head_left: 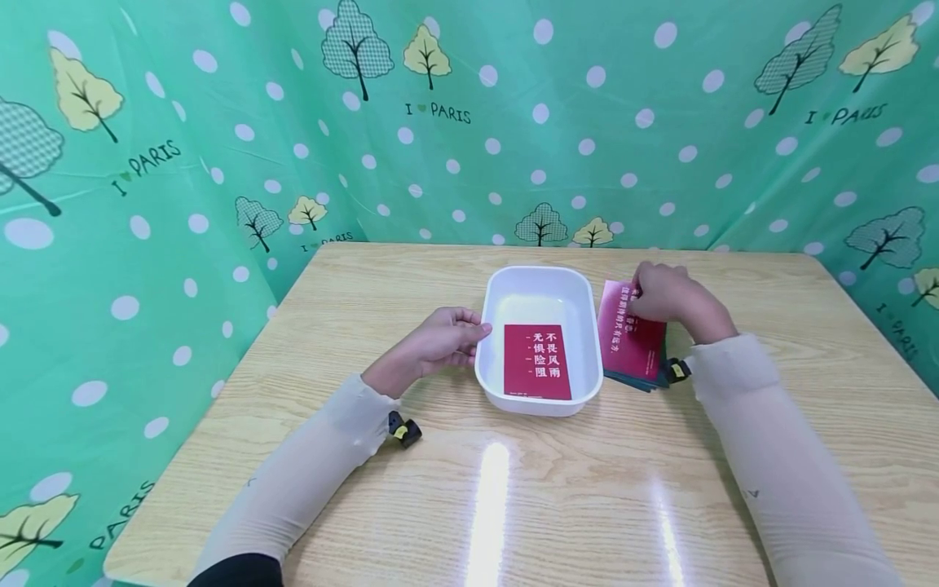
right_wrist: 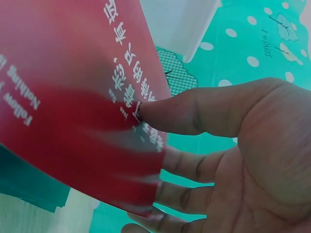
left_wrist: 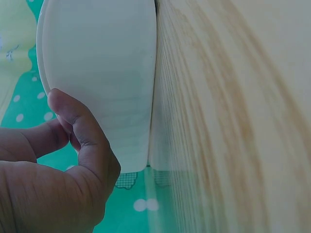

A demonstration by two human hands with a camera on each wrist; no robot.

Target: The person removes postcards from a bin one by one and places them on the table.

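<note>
A white plastic tub [head_left: 539,281] stands on the table, with a red card [head_left: 537,363] printed in white characters lying flat inside it. My left hand [head_left: 447,338] grips the tub's left rim, thumb at the edge; the tub's outer wall [left_wrist: 102,53] fills much of the left wrist view. To the right of the tub, my right hand [head_left: 663,293] pinches another red card [head_left: 623,338] with white lettering by its edge. In the right wrist view the thumb lies on the face of this card [right_wrist: 73,97] and the other fingers reach behind it.
Dark green cards [head_left: 632,381] lie beneath the held card on the wooden table [head_left: 367,505]. A green curtain [head_left: 469,147] with dots and trees hangs behind and along the left side. Small black devices [head_left: 403,428] sit at both wrists.
</note>
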